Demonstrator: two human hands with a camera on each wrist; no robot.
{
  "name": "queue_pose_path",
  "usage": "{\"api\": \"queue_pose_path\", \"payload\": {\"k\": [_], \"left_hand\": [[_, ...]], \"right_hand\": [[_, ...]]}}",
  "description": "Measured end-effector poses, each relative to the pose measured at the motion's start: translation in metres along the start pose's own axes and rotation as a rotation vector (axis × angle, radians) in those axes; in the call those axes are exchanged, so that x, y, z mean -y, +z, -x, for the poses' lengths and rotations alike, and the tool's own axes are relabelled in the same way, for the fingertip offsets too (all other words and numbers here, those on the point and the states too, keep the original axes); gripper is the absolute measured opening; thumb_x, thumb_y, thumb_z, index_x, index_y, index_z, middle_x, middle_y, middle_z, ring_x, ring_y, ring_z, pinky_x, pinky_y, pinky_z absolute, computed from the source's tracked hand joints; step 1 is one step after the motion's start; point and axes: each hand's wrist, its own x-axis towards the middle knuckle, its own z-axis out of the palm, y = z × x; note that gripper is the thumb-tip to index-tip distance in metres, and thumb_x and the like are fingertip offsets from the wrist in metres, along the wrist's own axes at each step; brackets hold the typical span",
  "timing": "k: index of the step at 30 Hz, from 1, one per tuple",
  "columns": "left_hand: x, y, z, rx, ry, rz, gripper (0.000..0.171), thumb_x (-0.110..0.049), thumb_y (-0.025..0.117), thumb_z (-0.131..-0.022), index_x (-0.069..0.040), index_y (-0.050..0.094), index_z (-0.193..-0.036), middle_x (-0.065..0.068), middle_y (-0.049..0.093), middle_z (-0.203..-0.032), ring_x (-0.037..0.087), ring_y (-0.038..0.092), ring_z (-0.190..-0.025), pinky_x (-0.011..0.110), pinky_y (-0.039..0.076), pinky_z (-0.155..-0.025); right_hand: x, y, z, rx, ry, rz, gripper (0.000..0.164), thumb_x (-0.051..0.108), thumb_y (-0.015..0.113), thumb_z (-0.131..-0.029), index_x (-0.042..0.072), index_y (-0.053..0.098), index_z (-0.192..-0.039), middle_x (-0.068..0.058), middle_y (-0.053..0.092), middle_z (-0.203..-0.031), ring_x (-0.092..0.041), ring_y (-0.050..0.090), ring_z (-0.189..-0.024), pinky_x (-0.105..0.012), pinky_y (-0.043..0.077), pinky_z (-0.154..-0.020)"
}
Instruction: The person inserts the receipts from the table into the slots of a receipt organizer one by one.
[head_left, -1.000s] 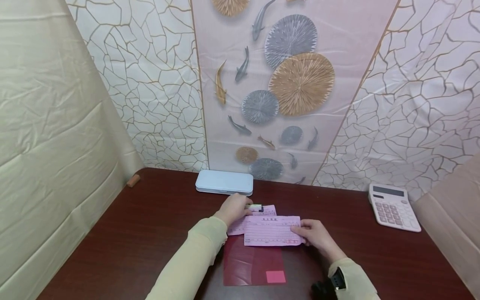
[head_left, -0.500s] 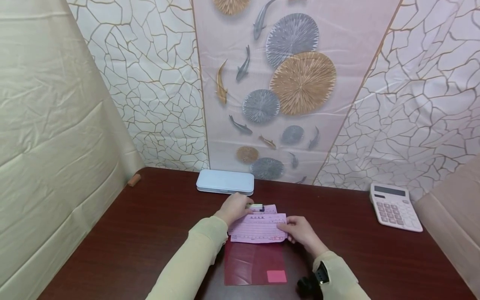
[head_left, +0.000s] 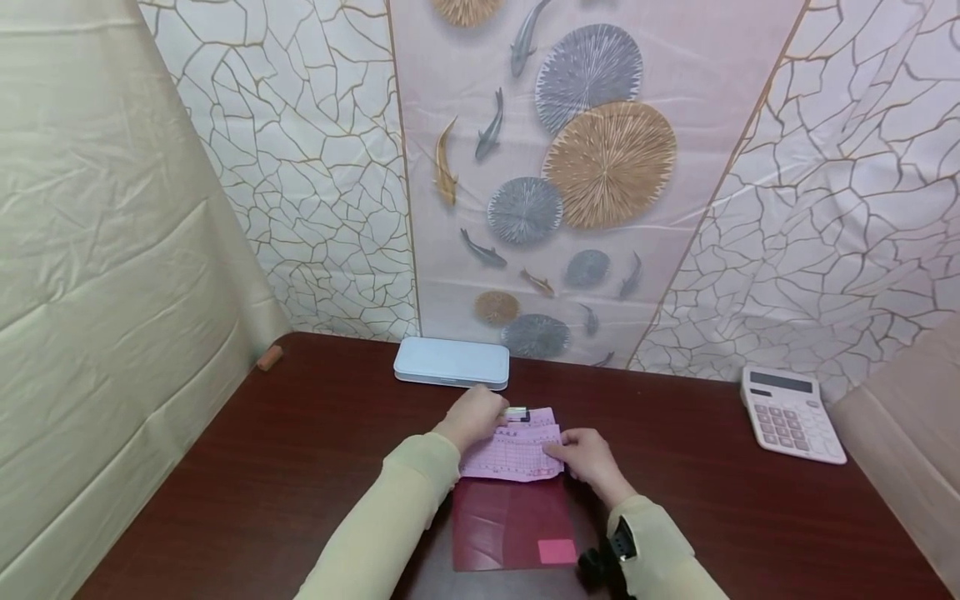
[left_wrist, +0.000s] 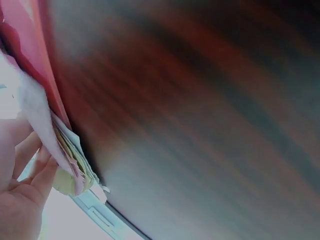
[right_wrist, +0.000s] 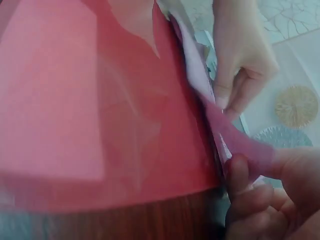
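A pink receipt slip [head_left: 510,457] with printed lines and a red stamp lies over another pink slip [head_left: 543,417]. My right hand [head_left: 588,460] pinches the upper slip's right edge, thumb on top; in the right wrist view this slip [right_wrist: 235,132] bends between the hands. At the upper left, my left hand [head_left: 474,418] grips the slips beside a small pale clip [head_left: 517,413] with a dark end. Several layered sheet edges [left_wrist: 75,160], pink and yellowish, show by its fingers in the left wrist view. Under the slips lies a red translucent folder [head_left: 510,521] with a pink label [head_left: 557,551].
A pale blue case [head_left: 452,362] stands behind the hands at the table's back edge. At the back right lies a white calculator [head_left: 792,414], at the back left a small brown block [head_left: 270,357]. Patterned cloth [head_left: 330,167] hangs behind the dark wooden table [head_left: 247,467].
My right hand has moved left with the upper pink slip, which now overlaps the lower one almost fully and bows slightly. My left hand has stayed nearly in place by the clip.
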Motion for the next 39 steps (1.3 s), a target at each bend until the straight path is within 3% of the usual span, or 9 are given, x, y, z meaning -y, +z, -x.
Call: {"api": "queue_pose_path", "payload": {"k": [7, 11, 14, 22, 28, 34, 37, 39], "left_hand": [[-0.005, -0.001, 0.002, -0.017, 0.028, -0.098, 0.006, -0.014, 0.069, -0.08, -0.016, 0.068, -0.074, -0.005, 0.069, -0.074, 0.02, 0.06, -0.08, 0.03, 0.05, -0.078], [-0.004, 0.001, 0.003, -0.029, 0.054, -0.112, 0.011, -0.008, 0.067, -0.079, -0.017, 0.067, -0.072, -0.005, 0.069, -0.072, 0.019, 0.06, -0.078, 0.029, 0.049, -0.077], [-0.004, 0.001, 0.003, -0.033, 0.063, -0.111, 0.013, -0.006, 0.067, -0.079, -0.017, 0.066, -0.071, -0.006, 0.068, -0.071, 0.018, 0.059, -0.077, 0.028, 0.049, -0.076], [-0.005, -0.002, 0.003, -0.053, 0.091, -0.126, 0.013, -0.007, 0.069, -0.078, -0.017, 0.067, -0.07, -0.006, 0.067, -0.069, 0.017, 0.058, -0.073, 0.027, 0.049, -0.074], [-0.008, -0.006, 0.003, -0.017, 0.033, -0.081, 0.017, -0.006, 0.065, -0.08, -0.017, 0.064, -0.066, -0.003, 0.065, -0.068, 0.015, 0.059, -0.066, 0.028, 0.05, -0.063], [-0.008, -0.018, 0.001, 0.024, -0.038, -0.009, 0.026, -0.001, 0.063, -0.076, -0.016, 0.055, -0.056, -0.001, 0.063, -0.065, 0.015, 0.054, -0.058, 0.03, 0.047, -0.053], [-0.003, -0.02, 0.001, 0.044, -0.063, 0.06, 0.021, -0.004, 0.066, -0.079, -0.015, 0.062, -0.061, -0.002, 0.064, -0.067, 0.015, 0.055, -0.06, 0.029, 0.048, -0.057], [0.001, -0.023, 0.003, 0.061, -0.071, 0.126, 0.008, -0.011, 0.069, -0.082, -0.013, 0.071, -0.074, -0.002, 0.069, -0.076, 0.015, 0.06, -0.069, 0.029, 0.051, -0.066]], "right_hand": [[0.009, 0.009, -0.003, -0.04, 0.021, 0.277, 0.044, 0.051, 0.074, -0.075, 0.009, 0.063, -0.074, -0.002, 0.052, -0.059, -0.016, 0.047, -0.054, -0.028, 0.034, -0.046], [0.012, 0.013, -0.009, -0.058, 0.034, 0.393, 0.049, 0.054, 0.074, -0.073, 0.007, 0.066, -0.082, -0.004, 0.057, -0.066, -0.018, 0.049, -0.06, -0.032, 0.034, -0.049], [0.014, 0.014, -0.012, -0.062, 0.05, 0.423, 0.047, 0.053, 0.072, -0.075, 0.007, 0.064, -0.079, -0.005, 0.058, -0.065, -0.019, 0.051, -0.058, -0.031, 0.035, -0.047], [0.018, 0.012, -0.014, -0.045, 0.083, 0.409, 0.046, 0.054, 0.071, -0.077, 0.01, 0.059, -0.066, -0.004, 0.056, -0.056, -0.017, 0.052, -0.05, -0.029, 0.035, -0.042], [0.014, 0.011, -0.01, -0.046, 0.092, 0.372, 0.046, 0.054, 0.07, -0.078, 0.011, 0.058, -0.063, -0.004, 0.055, -0.055, -0.017, 0.051, -0.051, -0.029, 0.035, -0.044], [0.011, 0.007, -0.004, -0.024, 0.066, 0.234, 0.044, 0.046, 0.071, -0.08, 0.01, 0.056, -0.058, -0.002, 0.053, -0.052, -0.014, 0.044, -0.047, -0.026, 0.032, -0.044], [0.011, 0.006, 0.0, -0.01, 0.039, 0.183, 0.041, 0.043, 0.071, -0.081, 0.008, 0.06, -0.062, -0.003, 0.056, -0.053, -0.013, 0.043, -0.046, -0.024, 0.033, -0.043], [0.01, 0.003, 0.003, -0.02, 0.016, 0.173, 0.038, 0.041, 0.07, -0.083, 0.007, 0.063, -0.068, -0.003, 0.058, -0.056, -0.013, 0.047, -0.049, -0.025, 0.035, -0.046]]}}
